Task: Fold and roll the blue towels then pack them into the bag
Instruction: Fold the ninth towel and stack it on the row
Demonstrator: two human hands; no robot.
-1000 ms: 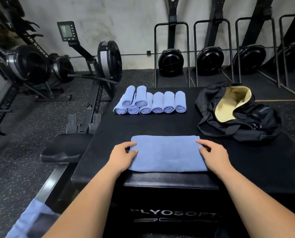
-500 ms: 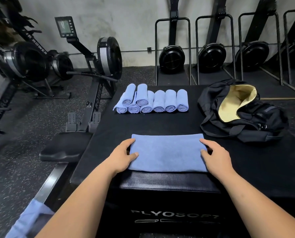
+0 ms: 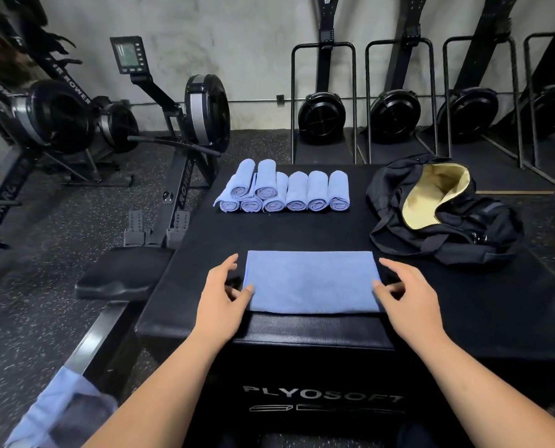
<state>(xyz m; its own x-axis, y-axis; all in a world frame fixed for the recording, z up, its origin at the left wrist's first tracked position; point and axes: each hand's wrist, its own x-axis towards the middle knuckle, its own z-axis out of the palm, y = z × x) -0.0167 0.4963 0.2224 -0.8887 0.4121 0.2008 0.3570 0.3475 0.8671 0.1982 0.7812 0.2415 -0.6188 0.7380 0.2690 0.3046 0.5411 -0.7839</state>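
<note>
A folded blue towel [image 3: 311,281] lies flat near the front edge of the black plyo box [image 3: 302,231]. My left hand [image 3: 224,295] hovers at the towel's left end with fingers loosely spread, its thumb at the towel's lower left corner. At the right end my right hand [image 3: 405,295] is raised slightly, fingers relaxed, thumb near the lower right corner. Neither hand grips the cloth. Several rolled blue towels [image 3: 285,192] are stacked in a row at the back of the box. A black bag [image 3: 444,215] with a yellow lining lies open at the back right.
Rowing machines [image 3: 179,124] stand on the floor to the left and upright ones along the back wall [image 3: 395,108]. A black rower seat [image 3: 120,273] sits just left of the box. More blue cloth [image 3: 59,412] hangs at the lower left.
Both hands have lifted off the towel's ends and opened their fingers; before, they pressed flat on the two ends. The towel has stayed in place.
</note>
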